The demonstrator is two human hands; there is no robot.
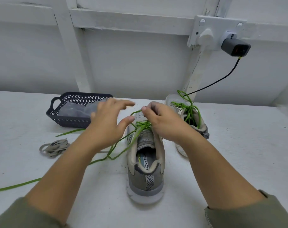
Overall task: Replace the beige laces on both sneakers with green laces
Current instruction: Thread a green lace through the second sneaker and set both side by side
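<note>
Green lace (pixel 140 124) pinched by right hand (pixel 163 124); left hand (pixel 107 122) spread open.

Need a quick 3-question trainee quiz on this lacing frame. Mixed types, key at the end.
1. True or false: the right hand pinches the green lace over the near sneaker.
2. The beige laces lie on the table: A) left of the near sneaker, B) right of it, C) inside it.
3. What does the left hand hold?
Key: 1 true; 2 A; 3 nothing, its fingers are spread open.
</note>
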